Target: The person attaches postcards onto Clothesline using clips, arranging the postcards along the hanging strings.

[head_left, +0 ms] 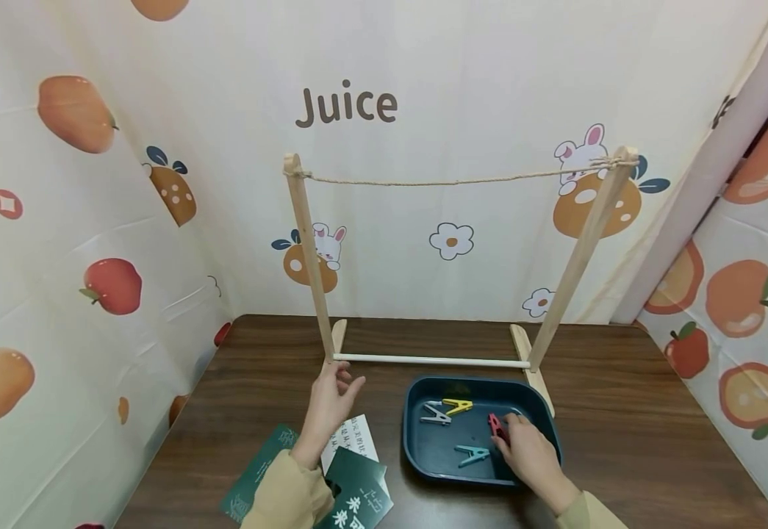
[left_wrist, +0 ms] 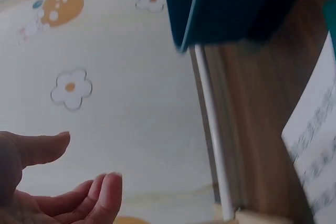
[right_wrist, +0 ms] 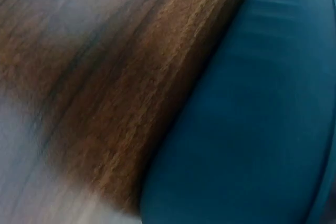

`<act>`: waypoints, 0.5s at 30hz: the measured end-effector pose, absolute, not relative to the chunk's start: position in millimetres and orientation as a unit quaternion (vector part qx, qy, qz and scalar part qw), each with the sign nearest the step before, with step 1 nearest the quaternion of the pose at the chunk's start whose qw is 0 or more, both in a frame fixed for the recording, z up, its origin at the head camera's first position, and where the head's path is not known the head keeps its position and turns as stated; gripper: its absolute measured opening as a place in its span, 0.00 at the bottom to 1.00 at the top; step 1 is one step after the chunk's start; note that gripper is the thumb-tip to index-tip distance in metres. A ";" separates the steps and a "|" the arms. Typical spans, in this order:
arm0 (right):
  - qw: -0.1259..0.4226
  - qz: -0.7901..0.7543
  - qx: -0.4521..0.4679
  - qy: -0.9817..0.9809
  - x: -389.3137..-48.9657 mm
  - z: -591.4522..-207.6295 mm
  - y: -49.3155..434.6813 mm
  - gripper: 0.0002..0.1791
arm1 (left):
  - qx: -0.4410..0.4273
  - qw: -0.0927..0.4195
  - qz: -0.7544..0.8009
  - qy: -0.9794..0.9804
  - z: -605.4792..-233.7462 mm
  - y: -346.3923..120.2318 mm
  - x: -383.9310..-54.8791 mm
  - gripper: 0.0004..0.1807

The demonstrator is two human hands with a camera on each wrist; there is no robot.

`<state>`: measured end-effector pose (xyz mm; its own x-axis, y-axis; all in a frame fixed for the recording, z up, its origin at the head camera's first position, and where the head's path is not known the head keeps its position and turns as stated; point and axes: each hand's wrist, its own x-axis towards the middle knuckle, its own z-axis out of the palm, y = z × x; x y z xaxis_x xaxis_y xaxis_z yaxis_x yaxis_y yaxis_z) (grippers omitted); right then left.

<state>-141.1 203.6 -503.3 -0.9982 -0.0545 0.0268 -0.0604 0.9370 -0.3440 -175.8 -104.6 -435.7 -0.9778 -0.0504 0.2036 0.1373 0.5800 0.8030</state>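
My right hand (head_left: 530,453) reaches over the near right of a dark blue tray (head_left: 413,445) and pinches a pink clothespin (head_left: 495,425). A yellow clothespin (head_left: 458,405), a grey-white clothespin (head_left: 435,416) and a light blue clothespin (head_left: 472,455) lie on the tray floor. In the right wrist view only the tray's outer wall (right_wrist: 247,108) and the table show; the hand is out of that frame. My left hand (head_left: 329,404) is empty, thumb and fingers apart and relaxed, beside the left foot of a wooden stand (head_left: 311,257). The left wrist view shows its parted fingers (left_wrist: 107,198).
A twine line (head_left: 423,183) spans the stand's two posts above a white bar (head_left: 430,360). Under my left forearm lie a green card (head_left: 261,466), a white printed sheet (head_left: 359,436) and another green card (head_left: 364,481). A fruit-print curtain (head_left: 489,88) surrounds the wooden table (head_left: 628,426).
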 end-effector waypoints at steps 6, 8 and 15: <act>-0.006 0.179 0.015 -0.984 -142.7 -507.6 203.6 0.22 | -0.061 0.044 -0.464 -0.883 -449.7 -84.6 -155.7 0.21; -0.011 0.180 0.012 -0.984 -143.0 -508.9 203.3 0.23 | -0.070 0.028 -0.473 -0.878 -455.2 -78.7 -149.8 0.21; -0.024 0.180 0.001 -0.983 -144.9 -511.8 201.6 0.26 | -0.063 -0.021 -0.498 -0.865 -473.8 -63.5 -136.6 0.21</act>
